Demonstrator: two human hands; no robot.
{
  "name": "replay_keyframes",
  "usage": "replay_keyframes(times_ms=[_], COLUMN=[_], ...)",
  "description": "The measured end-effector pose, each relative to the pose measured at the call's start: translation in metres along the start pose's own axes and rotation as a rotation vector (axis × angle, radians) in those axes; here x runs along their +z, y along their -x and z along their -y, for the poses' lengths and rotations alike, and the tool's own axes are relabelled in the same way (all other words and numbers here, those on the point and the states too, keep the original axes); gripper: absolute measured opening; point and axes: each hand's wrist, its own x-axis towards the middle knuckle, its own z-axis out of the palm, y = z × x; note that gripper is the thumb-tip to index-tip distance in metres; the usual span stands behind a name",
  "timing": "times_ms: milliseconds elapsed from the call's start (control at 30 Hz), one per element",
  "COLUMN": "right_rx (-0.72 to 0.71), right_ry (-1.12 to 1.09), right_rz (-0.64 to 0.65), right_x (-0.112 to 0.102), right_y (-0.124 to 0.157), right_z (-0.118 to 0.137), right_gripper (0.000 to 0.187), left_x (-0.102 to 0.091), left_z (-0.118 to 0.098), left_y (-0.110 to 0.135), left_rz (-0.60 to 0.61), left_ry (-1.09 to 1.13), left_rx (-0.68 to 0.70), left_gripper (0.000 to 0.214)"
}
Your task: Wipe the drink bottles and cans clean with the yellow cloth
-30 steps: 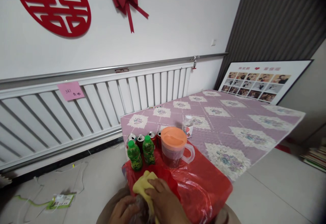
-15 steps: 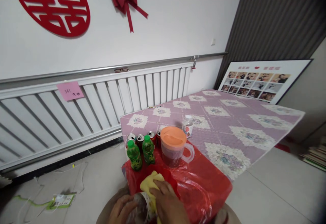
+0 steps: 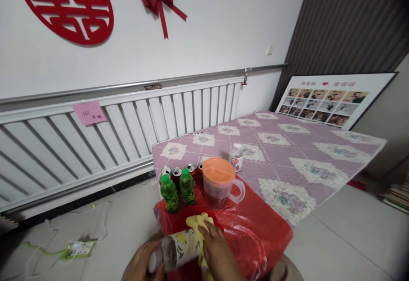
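At the bottom edge, my left hand (image 3: 142, 262) grips the capped end of a clear bottle (image 3: 175, 249) with a yellow printed label, held on its side. My right hand (image 3: 219, 255) presses a yellow cloth (image 3: 200, 223) against the bottle's other end, fingers closed over the cloth. Both hands hover over a red plastic bag (image 3: 255, 236) spread on the near corner of the table (image 3: 287, 157). Just beyond stand two green bottles (image 3: 177, 189), several red cans (image 3: 182, 172) and a clear pitcher with an orange lid (image 3: 219, 181).
A small white-capped bottle (image 3: 237, 156) stands on the purple patterned tablecloth. A white radiator (image 3: 111, 127) runs along the wall, a framed photo collage (image 3: 326, 102) leans at the right, and a power strip with cables (image 3: 76, 247) lies on the floor at left.
The bottle has come out from under the cloth and now lies sideways in full view. My right hand with the cloth has slid rightward along it toward the far end.
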Motion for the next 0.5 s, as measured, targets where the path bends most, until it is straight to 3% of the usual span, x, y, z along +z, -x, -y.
replay_keyframes(times_ms=[133, 400, 500], right_rx=[-0.069, -0.457, -0.386], right_ry=[-0.049, -0.089, -0.09], right_rz=[-0.033, -0.134, -0.113], right_x=[0.003, 0.022, 0.018], right_y=[0.003, 0.015, 0.015], right_z=[0.007, 0.041, 0.037], right_gripper=[0.059, 0.051, 0.059], left_x=[0.0, -0.001, -0.003], left_z=[-0.006, -0.02, -0.025], left_y=[-0.003, -0.01, -0.013], left_rz=[-0.038, -0.022, 0.009], left_ry=[0.002, 0.0, 0.013], left_rx=[-0.02, -0.125, -0.153], left_gripper=[0.031, 0.029, 0.026])
